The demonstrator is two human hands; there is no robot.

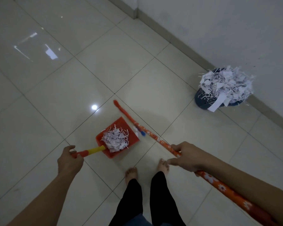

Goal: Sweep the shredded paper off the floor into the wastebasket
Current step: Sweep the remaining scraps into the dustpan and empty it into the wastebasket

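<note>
Looks like the person's mostly done w/ the sweeping part tbh. The floor (88,66) reads clean, can't spot any loose scraps on the tiles, tho tiny bits would be hard to see in this light. A pile of shredded paper (116,139) sits in the red dustpan (131,130), and the wastebasket (203,101) by the wall is already heaped over the rim, strips hanging down its side. So what's left imo: carry the pan over and tip it in, and that bin looks so full some could spill back out. Left hand (70,162) has its grip closed round the end of the pan's orange/yellow handle (88,151), so the paper lies at about 2 o'clock from that hand, just past the handle. Right hand (185,156) grips the floral broom stick (147,132), fingers wrapped on it, index a bit loose; stick runs off toward 11 o'clock, blurred. Basket's well apart, around 1 o'clock from the pan.
</note>
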